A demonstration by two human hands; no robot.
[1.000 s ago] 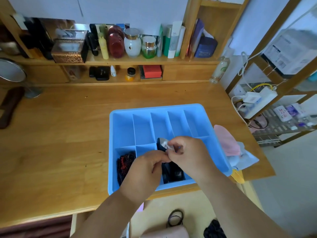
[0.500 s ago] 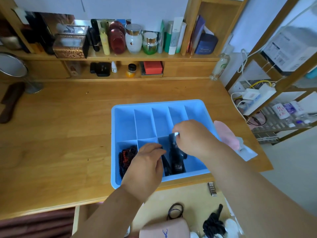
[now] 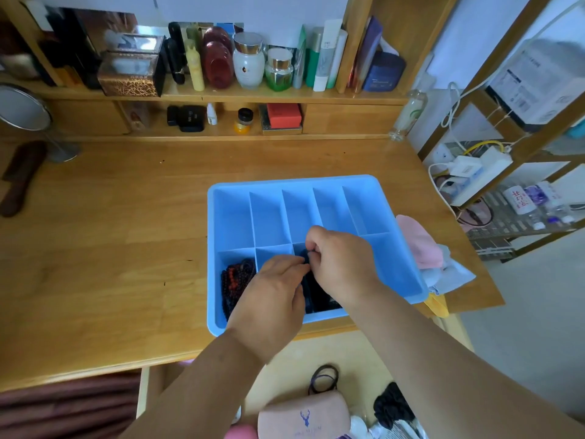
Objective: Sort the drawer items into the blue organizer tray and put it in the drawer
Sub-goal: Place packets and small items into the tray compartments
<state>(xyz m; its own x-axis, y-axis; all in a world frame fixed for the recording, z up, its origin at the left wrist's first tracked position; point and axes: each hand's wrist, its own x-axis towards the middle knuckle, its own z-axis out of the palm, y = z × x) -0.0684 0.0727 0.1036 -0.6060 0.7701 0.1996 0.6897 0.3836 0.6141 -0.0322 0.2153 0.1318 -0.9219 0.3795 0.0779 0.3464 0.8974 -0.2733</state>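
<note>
The blue organizer tray [image 3: 373, 185] lies on the wooden desk near its front edge. Dark red and black bead strings [image 3: 235, 282] fill its front-left compartment. Both hands meet over the front middle compartment, where dark items [image 3: 319, 296] lie. My right hand [image 3: 340, 261] pinches a small dark item at its fingertips. My left hand [image 3: 272, 296] reaches in beside it, fingers bent down onto the dark items; whether it grips one is hidden. Below the desk edge the open drawer [image 3: 364, 353] holds a pink case [image 3: 304, 418], black hair ties [image 3: 324, 378] and a black scrunchie [image 3: 392, 405].
Pink and pale blue cloths [image 3: 421, 245] lie against the tray's right side. A shelf of cosmetic bottles [image 3: 247, 61] runs along the back. A round mirror [image 3: 22, 109] and a dark comb [image 3: 19, 175] sit at the far left. A wire rack with a power strip [image 3: 474, 172] stands right.
My right hand has come down and toward me, meeting my left hand over the front middle compartment. The upright black item it held half a second ago now lies low in the compartment.
</note>
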